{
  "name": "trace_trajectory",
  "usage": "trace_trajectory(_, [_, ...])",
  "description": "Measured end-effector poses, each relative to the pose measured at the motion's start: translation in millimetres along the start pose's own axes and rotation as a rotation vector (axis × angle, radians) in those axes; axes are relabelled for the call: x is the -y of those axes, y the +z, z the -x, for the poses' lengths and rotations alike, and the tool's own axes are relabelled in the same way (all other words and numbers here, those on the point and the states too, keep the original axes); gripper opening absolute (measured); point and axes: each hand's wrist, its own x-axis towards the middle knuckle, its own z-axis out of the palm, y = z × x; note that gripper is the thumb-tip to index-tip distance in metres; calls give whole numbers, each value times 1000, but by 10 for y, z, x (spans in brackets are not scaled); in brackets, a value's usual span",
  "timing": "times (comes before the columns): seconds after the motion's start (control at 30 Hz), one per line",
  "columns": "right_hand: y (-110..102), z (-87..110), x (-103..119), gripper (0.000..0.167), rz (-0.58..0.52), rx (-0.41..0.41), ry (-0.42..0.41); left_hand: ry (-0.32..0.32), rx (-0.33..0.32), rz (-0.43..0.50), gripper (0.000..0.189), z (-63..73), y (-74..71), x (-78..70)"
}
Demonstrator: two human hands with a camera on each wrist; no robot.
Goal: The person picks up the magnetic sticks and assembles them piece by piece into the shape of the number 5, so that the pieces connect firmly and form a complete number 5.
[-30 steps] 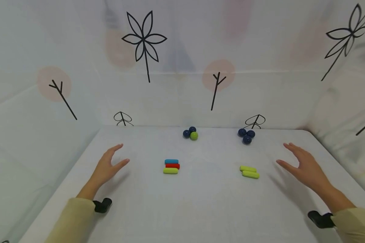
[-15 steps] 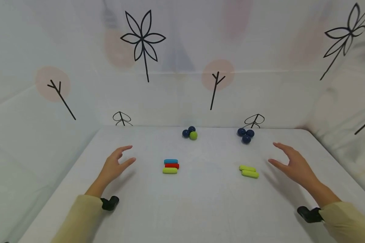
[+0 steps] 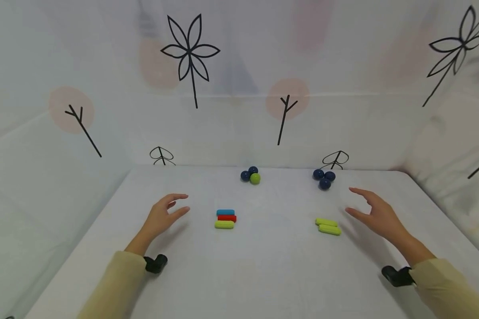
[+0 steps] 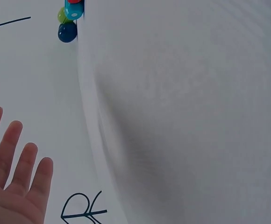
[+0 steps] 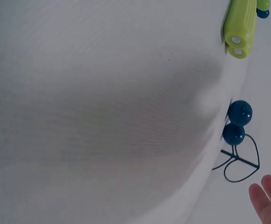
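While I watch, three coloured rods (image 3: 226, 218) lie right of the relaxed, empty left hand (image 3: 161, 217), two green rods (image 3: 329, 228) left of the equally loose, empty right hand (image 3: 379, 217), probably paired against rolling.

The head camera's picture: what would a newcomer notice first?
Most likely the blue, red and yellow-green rods lying side by side on the white table, right of the left hand. The right hand hovers empty on the other side, past two yellow-green rods. Near the far edge, one bright green ball stands out beside two dark blue balls, with three more dark blue balls farther right.
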Motion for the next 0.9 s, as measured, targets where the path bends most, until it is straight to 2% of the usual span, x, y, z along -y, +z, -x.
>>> trace_trajectory(0.17, [59, -66, -44, 67, 6, 9, 11, -17, 18, 13, 43, -31, 63, -54])
trace_trajectory(0.47, [-78, -26, 367, 63, -46, 52, 25, -26, 57, 1, 37, -104, 200, -106])
trace_trajectory(0.6, [-80, -37, 432, 60, -62, 79, 25, -8, 83, 15, 34, -148, 264, -149])
trace_trajectory(0.63, [-28, -61, 353, 61, -57, 74, 19, -4, 89, 17, 33, -158, 277, -157])
trace_trajectory(0.83, [27, -84, 361, 60, -77, 77, 19, 1, 122, 11, 32, -206, 348, -196])
trace_trajectory(0.9, [-12, -64, 476, 59, -84, 90, 32, -6, 130, 10, 31, -220, 368, -217])
